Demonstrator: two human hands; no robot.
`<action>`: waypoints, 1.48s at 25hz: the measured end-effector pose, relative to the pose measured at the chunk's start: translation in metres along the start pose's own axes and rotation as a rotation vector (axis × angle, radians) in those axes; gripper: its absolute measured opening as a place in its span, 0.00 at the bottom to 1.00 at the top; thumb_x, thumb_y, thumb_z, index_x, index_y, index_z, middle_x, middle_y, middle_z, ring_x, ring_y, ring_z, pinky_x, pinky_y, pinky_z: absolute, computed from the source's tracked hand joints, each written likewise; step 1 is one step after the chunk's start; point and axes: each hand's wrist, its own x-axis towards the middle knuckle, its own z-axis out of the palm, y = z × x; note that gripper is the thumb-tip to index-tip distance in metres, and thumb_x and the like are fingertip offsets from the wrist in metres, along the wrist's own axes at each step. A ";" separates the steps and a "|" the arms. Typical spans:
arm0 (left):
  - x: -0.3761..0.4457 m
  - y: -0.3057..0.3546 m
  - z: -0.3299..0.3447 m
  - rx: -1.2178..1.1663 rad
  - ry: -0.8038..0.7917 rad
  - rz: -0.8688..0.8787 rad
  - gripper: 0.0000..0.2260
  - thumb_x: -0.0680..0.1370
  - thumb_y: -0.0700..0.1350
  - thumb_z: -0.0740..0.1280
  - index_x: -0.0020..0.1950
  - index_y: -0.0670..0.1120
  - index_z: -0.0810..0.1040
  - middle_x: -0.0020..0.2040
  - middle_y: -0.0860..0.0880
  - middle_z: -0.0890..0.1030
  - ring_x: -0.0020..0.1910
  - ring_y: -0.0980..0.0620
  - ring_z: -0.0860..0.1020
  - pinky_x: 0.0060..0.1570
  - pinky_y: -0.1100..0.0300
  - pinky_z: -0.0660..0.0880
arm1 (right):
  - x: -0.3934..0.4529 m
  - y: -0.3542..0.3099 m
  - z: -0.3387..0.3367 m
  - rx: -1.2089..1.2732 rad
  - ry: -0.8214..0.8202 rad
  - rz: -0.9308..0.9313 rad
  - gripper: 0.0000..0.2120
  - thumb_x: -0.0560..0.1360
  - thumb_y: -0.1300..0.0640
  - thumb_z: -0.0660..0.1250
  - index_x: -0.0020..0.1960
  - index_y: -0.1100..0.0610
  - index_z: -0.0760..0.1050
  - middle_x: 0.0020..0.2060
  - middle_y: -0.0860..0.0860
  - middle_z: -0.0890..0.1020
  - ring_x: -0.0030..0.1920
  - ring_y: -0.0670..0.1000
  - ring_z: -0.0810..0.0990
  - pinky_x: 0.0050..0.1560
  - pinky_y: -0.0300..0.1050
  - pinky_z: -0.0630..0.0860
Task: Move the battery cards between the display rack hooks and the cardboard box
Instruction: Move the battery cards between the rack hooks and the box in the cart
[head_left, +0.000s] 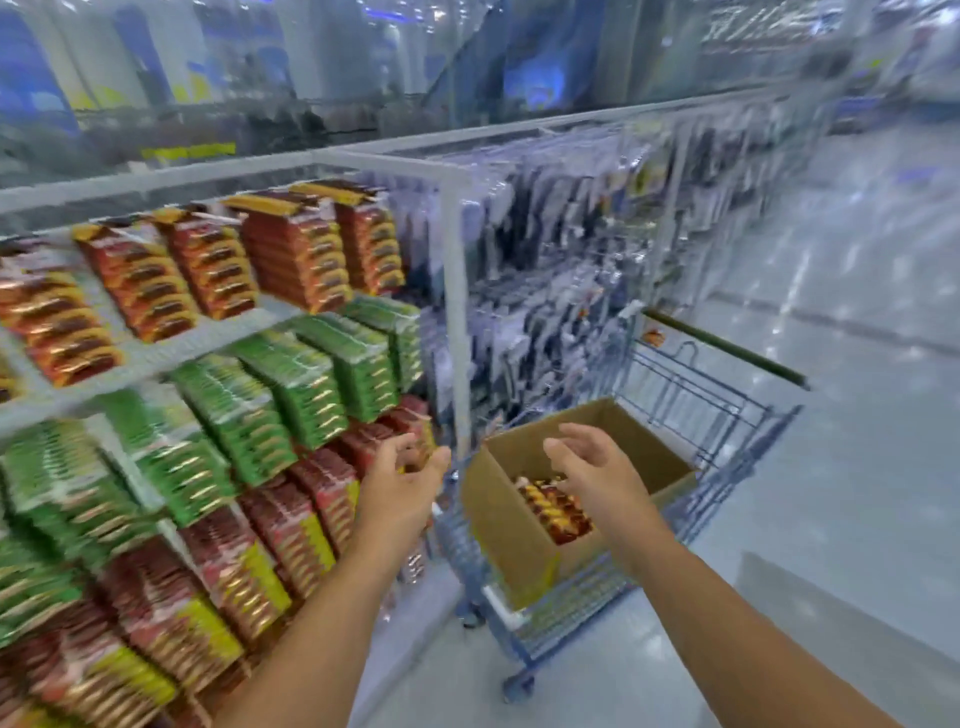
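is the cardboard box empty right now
No, the cardboard box sits open in the cart with a stack of battery cards visible inside it.

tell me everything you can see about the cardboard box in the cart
The cardboard box is plain brown corrugated card, open at the top with no flaps showing. It sits upright in the blue wire shopping cart, beside the end of the display rack. Its bottom holds a small stack of red and yellow battery cards, leaving most of it unfilled. A yellow patch shows at its lower near corner. The right hand hovers above its opening; no contact shows.
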 end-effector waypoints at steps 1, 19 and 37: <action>0.000 0.003 0.031 0.002 -0.016 -0.008 0.16 0.78 0.52 0.74 0.62 0.51 0.75 0.56 0.49 0.81 0.51 0.49 0.80 0.51 0.57 0.75 | 0.011 0.006 -0.030 -0.011 0.016 0.010 0.12 0.80 0.53 0.72 0.62 0.51 0.76 0.53 0.49 0.82 0.51 0.48 0.82 0.59 0.52 0.80; 0.139 -0.047 0.267 0.104 -0.053 -0.263 0.23 0.80 0.57 0.70 0.72 0.50 0.72 0.66 0.51 0.76 0.54 0.53 0.77 0.49 0.58 0.72 | 0.250 0.107 -0.161 -0.210 0.008 0.277 0.10 0.78 0.44 0.73 0.57 0.41 0.76 0.55 0.46 0.83 0.57 0.49 0.82 0.63 0.55 0.81; 0.202 -0.193 0.404 0.230 0.268 -0.726 0.26 0.80 0.59 0.69 0.75 0.55 0.68 0.71 0.52 0.75 0.66 0.49 0.77 0.61 0.50 0.79 | 0.452 0.301 -0.113 -0.592 -0.544 0.613 0.21 0.81 0.48 0.69 0.72 0.52 0.71 0.61 0.48 0.78 0.56 0.49 0.77 0.47 0.40 0.75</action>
